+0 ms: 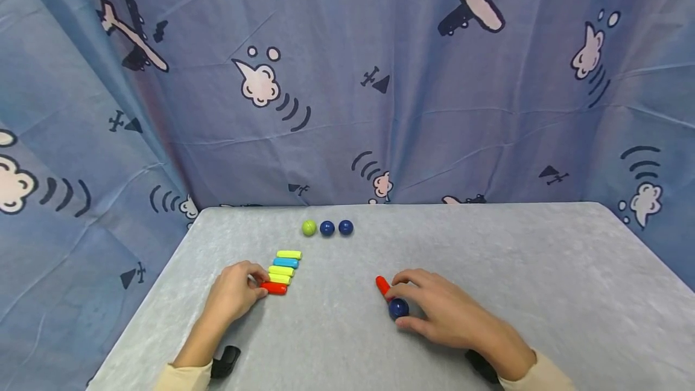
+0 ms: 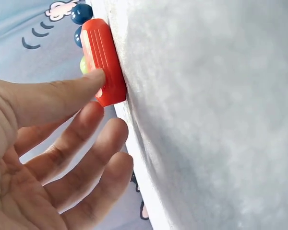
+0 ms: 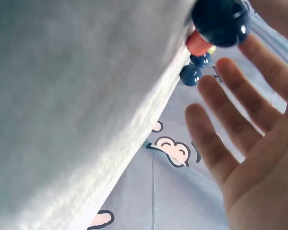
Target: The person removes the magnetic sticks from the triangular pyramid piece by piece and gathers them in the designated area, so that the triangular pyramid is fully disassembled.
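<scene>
My left hand (image 1: 233,291) pinches the outer end of a red ribbed plastic stick (image 1: 275,288) between thumb and index finger. That stick lies at the near end of a column with two yellow sticks (image 1: 280,279), a blue stick (image 1: 285,263) and another yellow stick (image 1: 289,254). In the left wrist view, the thumb (image 2: 93,81) covers the red stick's lower part. My right hand (image 1: 447,312) holds a glossy dark blue ball (image 1: 399,308) between thumb and index finger. Just beyond this ball is a second red stick (image 1: 382,285), partly hidden by the fingers.
Near the table's far edge sit a yellow-green ball (image 1: 309,228) and two dark blue balls (image 1: 327,228) in a row. A light grey cloth covers the table (image 1: 516,258). Behind it hangs a blue curtain (image 1: 336,77) printed with planes and clouds.
</scene>
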A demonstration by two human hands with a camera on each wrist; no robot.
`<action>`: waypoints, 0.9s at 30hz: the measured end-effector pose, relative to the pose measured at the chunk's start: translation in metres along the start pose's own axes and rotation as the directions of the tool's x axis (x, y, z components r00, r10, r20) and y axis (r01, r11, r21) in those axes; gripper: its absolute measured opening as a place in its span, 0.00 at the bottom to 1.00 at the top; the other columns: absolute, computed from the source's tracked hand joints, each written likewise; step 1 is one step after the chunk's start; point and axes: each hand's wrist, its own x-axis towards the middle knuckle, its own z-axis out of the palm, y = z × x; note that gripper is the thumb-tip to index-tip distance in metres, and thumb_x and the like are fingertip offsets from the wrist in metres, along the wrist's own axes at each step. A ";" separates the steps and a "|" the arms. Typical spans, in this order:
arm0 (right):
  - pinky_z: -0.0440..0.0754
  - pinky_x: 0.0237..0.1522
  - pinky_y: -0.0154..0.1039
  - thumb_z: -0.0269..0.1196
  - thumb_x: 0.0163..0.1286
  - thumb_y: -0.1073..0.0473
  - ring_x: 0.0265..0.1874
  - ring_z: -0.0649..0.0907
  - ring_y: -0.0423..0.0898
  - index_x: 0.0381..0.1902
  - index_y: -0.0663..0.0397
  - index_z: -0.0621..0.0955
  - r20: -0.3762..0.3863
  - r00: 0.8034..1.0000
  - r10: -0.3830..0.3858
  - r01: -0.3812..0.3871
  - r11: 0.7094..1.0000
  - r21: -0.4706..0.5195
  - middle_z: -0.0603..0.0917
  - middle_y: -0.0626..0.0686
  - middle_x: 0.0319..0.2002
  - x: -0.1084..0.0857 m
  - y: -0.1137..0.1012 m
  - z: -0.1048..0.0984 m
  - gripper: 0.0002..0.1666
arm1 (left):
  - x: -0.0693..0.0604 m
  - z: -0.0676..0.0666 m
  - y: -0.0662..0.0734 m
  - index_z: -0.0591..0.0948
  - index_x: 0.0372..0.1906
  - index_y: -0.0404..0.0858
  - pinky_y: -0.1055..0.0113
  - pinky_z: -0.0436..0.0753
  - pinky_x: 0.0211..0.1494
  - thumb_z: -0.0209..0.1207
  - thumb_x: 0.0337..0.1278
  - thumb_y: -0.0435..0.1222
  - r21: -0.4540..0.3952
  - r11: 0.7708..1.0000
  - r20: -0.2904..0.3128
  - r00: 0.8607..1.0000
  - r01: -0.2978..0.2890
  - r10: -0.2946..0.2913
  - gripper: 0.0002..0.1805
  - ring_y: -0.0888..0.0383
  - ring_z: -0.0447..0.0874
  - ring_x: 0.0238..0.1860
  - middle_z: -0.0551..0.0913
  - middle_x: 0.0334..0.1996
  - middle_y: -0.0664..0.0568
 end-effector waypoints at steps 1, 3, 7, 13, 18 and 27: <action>0.79 0.55 0.45 0.70 0.62 0.43 0.52 0.77 0.36 0.52 0.31 0.82 0.001 1.000 0.015 -0.015 1.000 -0.004 0.78 0.36 0.51 0.000 0.000 0.000 0.20 | 0.000 0.000 0.000 0.87 0.32 0.45 0.64 0.73 0.31 0.74 0.43 0.30 -0.001 1.000 0.000 1.000 -0.002 0.002 0.10 0.62 0.77 0.27 0.83 0.27 0.55; 0.79 0.51 0.42 0.70 0.61 0.41 0.46 0.77 0.34 0.50 0.33 0.82 -0.001 1.000 0.029 -0.029 0.999 -0.017 0.78 0.35 0.46 0.001 0.000 0.002 0.20 | 0.001 -0.002 0.001 0.87 0.32 0.45 0.64 0.73 0.31 0.74 0.44 0.31 -0.004 1.000 0.001 1.000 -0.008 0.008 0.09 0.62 0.77 0.27 0.84 0.27 0.55; 0.79 0.45 0.40 0.70 0.61 0.43 0.40 0.76 0.32 0.49 0.34 0.83 0.003 0.999 0.037 -0.037 0.999 -0.032 0.78 0.35 0.41 0.001 0.000 0.002 0.18 | 0.000 -0.005 0.004 0.88 0.34 0.44 0.64 0.74 0.32 0.73 0.48 0.34 -0.005 1.000 -0.009 1.000 -0.024 0.024 0.07 0.62 0.77 0.28 0.84 0.28 0.54; 0.80 0.49 0.40 0.69 0.64 0.48 0.43 0.78 0.33 0.51 0.34 0.82 0.047 0.999 0.006 -0.006 1.000 0.000 0.79 0.34 0.44 0.000 -0.001 0.000 0.17 | -0.004 -0.003 0.018 0.87 0.32 0.43 0.66 0.76 0.33 0.73 0.47 0.34 -0.035 0.995 -0.049 0.994 -0.094 0.093 0.06 0.63 0.79 0.28 0.84 0.27 0.55; 0.81 0.52 0.41 0.70 0.65 0.56 0.47 0.80 0.34 0.53 0.33 0.82 0.063 0.997 -0.040 0.038 0.998 0.041 0.80 0.35 0.48 0.000 0.000 -0.002 0.19 | -0.006 0.008 0.049 0.87 0.32 0.43 0.69 0.77 0.35 0.73 0.47 0.33 -0.067 0.965 0.004 0.967 -0.253 0.254 0.06 0.63 0.81 0.31 0.84 0.29 0.57; 0.82 0.53 0.42 0.70 0.62 0.61 0.49 0.81 0.36 0.51 0.35 0.82 0.065 0.996 -0.058 0.053 0.996 0.067 0.81 0.35 0.49 0.002 0.000 -0.003 0.21 | -0.008 0.041 0.101 0.88 0.42 0.44 0.70 0.77 0.39 0.71 0.53 0.39 -0.099 0.900 0.216 0.873 -0.425 0.437 0.11 0.61 0.80 0.36 0.84 0.35 0.57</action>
